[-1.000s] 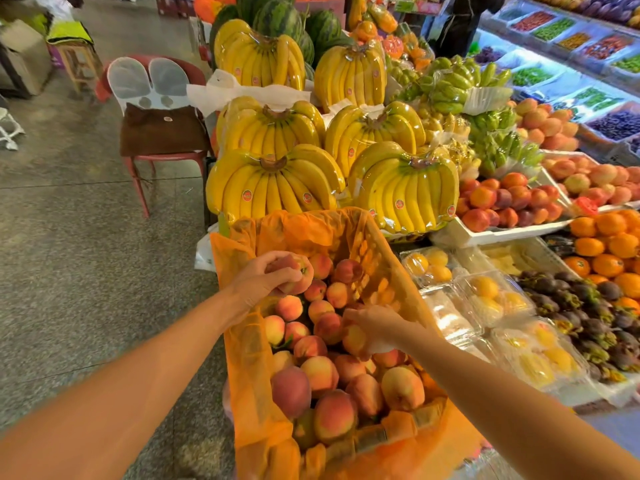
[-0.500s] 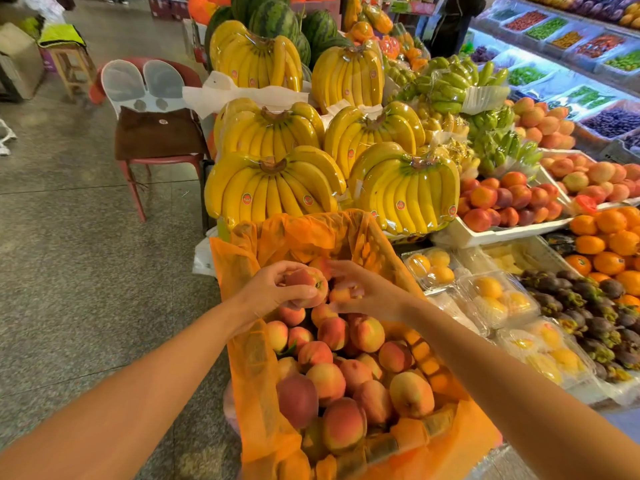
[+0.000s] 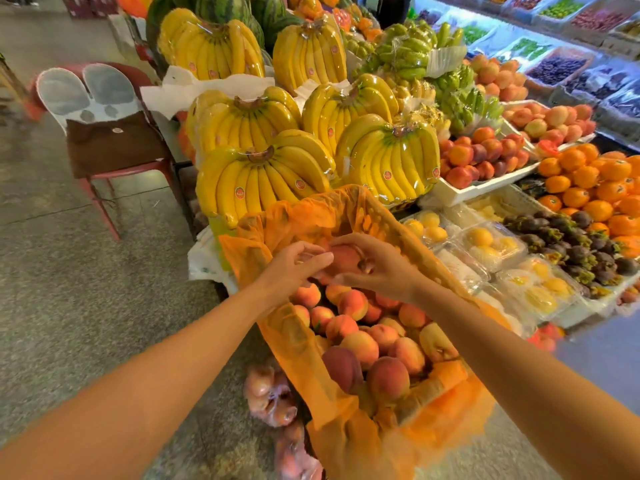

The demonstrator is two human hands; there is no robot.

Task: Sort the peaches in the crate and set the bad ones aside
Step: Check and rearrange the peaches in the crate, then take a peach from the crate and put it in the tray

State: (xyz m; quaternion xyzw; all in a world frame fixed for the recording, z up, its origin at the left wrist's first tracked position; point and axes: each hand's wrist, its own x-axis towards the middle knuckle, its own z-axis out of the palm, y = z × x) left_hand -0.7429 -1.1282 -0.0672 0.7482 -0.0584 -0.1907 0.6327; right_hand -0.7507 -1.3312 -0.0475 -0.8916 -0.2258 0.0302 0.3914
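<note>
One peach (image 3: 343, 257) sits between left hand (image 3: 296, 263) and right hand (image 3: 379, 270), both curled round it over the far end of the crate (image 3: 304, 344); the floor bag (image 3: 270, 396) (rejects, probably) lies leftward, nearer the left hand.

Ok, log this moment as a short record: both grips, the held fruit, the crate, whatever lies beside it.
left grip: holds the peach from its left side
right grip: fingers curled round the same peach
peach: held above the crate's far end
crate: lined with orange plastic, filled with loose peaches
bag: clear, holds peach-like fruit, on the floor at the crate's left side
behind crate: wrapped banana bunches
</note>
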